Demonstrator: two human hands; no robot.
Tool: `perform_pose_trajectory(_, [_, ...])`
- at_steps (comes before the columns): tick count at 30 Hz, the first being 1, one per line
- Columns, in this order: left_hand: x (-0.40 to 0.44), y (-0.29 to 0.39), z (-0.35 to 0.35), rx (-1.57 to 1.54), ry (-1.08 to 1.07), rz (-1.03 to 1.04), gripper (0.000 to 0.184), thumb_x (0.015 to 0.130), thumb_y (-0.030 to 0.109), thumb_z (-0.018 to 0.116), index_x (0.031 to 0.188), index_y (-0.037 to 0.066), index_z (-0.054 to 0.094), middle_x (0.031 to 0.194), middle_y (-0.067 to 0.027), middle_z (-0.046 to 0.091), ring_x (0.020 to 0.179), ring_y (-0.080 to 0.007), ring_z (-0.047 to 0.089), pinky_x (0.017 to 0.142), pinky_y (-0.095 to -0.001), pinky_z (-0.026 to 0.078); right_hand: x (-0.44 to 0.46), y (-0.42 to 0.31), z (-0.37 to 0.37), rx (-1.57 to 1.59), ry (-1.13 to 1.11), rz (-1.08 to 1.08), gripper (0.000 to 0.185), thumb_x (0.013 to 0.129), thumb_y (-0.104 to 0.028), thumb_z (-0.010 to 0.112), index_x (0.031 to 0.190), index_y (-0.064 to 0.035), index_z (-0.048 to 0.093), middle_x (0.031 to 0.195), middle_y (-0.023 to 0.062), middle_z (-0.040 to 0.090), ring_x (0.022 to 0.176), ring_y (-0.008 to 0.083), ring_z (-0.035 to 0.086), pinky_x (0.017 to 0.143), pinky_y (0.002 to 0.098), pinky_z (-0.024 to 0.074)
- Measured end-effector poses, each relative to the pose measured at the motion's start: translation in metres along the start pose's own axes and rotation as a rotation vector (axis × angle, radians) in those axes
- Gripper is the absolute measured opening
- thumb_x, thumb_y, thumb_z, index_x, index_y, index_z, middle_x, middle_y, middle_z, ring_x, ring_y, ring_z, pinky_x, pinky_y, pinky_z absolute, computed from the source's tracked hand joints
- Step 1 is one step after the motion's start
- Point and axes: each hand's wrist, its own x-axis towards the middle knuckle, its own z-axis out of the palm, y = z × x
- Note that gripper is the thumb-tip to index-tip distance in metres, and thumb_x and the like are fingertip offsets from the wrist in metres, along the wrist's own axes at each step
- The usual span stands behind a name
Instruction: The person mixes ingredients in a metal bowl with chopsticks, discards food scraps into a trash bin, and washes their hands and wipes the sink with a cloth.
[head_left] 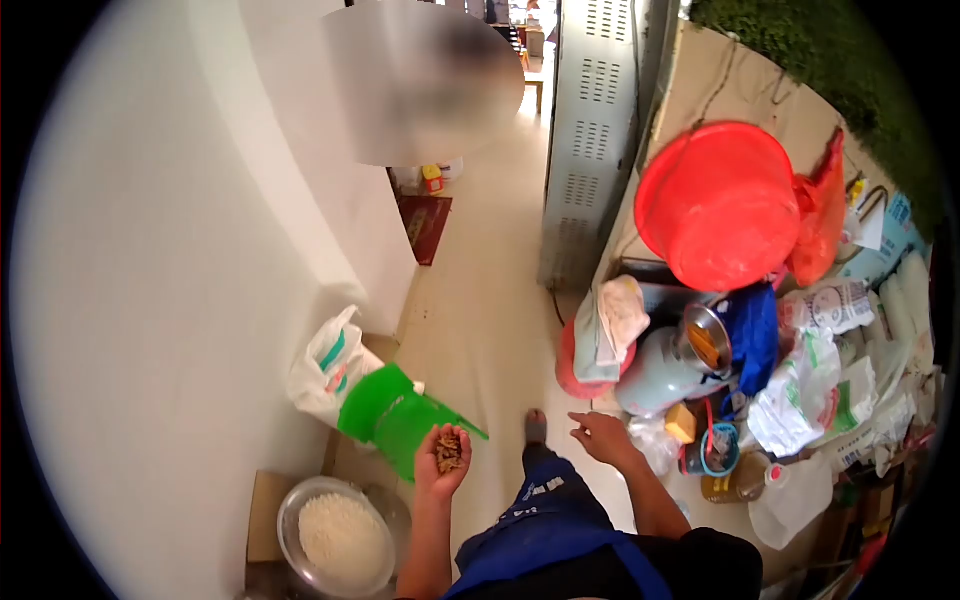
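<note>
My left hand (442, 464) is cupped palm up around a small heap of brown pieces (448, 451), too small to name. It hangs in front of a green plastic stool or chair (388, 415). Below and to its left is a metal bowl (290, 535) filled with white grains (340, 535). My right hand (603, 438) is empty, with its index finger stretched out, above the floor near a white plastic bag (655, 443) and a yellow sponge-like block (681, 423).
A red basin (717, 205) hangs at the upper right, above a gas cylinder (655, 370), bags and bottles. A grey metal cabinet (582, 140) borders the passage. A white wall (150, 300) and a white sack (325, 370) stand left. The pale floor (470, 300) runs forward.
</note>
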Motion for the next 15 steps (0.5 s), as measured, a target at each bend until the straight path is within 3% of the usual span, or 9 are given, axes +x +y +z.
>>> perform_pose_trajectory(7, [0.233,0.046,0.120,-0.062,0.071,-0.020,0.014,0.094,0.010,0.061,0.090,-0.001,0.069,0.089,-0.0140,0.072,0.090,-0.0281,0.069,0.088,-0.0391,0.061,0.267,0.099,-0.053,0.029,0.112,-0.003,0.035,0.093,-0.028,0.064,0.124,-0.0115,0.065,0.098,0.0151,0.069,0.089,0.0350,0.067,0.076,0.0458,0.0533])
perform_pose_trajectory(9, [0.270,0.056,0.161,-0.131,0.086,-0.038,0.013,0.093,0.008,0.061,0.088,-0.001,0.069,0.089,-0.0144,0.072,0.090,-0.0281,0.069,0.087,-0.0388,0.061,0.343,0.082,-0.081,-0.124,0.012,-0.002,0.034,0.093,-0.029,0.064,0.123,-0.0119,0.066,0.099,0.0151,0.070,0.089,0.0360,0.068,0.076,0.0462,0.0540])
perform_pose_trajectory(10, [0.295,0.059,0.185,-0.117,0.093,-0.025,0.013,0.092,0.008,0.062,0.087,-0.001,0.069,0.088,-0.0145,0.071,0.089,-0.0280,0.069,0.086,-0.0387,0.061,0.385,0.088,-0.082,-0.040,0.109,-0.119,0.035,0.093,-0.030,0.064,0.124,-0.0125,0.065,0.099,0.0146,0.070,0.088,0.0363,0.068,0.075,0.0471,0.0543])
perform_pose_trajectory(15, [0.427,0.109,0.257,-0.101,0.081,0.074,0.013,0.092,0.009,0.063,0.086,0.000,0.070,0.087,-0.0126,0.072,0.087,-0.0276,0.070,0.084,-0.0390,0.062,0.590,0.067,-0.105,-0.030,-0.009,-0.291,0.037,0.094,-0.030,0.063,0.127,-0.0139,0.063,0.098,0.0136,0.069,0.088,0.0361,0.067,0.075,0.0477,0.0543])
